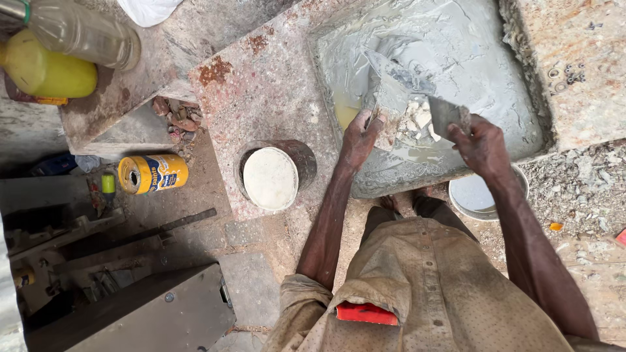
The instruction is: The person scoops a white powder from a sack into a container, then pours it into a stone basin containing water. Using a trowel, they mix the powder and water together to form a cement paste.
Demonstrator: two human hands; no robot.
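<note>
Our left hand (357,137) grips one putty knife (389,104) and our right hand (481,145) another scraper blade (445,115), fingers closed, over white lumps (417,120) on the grey paste slab (456,58).

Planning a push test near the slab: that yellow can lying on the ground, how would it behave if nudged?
The yellow can lies on its side on the dirt floor, so a sideways nudge would probably roll it. Its open end shows a dark hollow, so it may be near empty and light, though the contents are not visible. The rubble nearby and the uneven ground would likely stop it soon.
</note>
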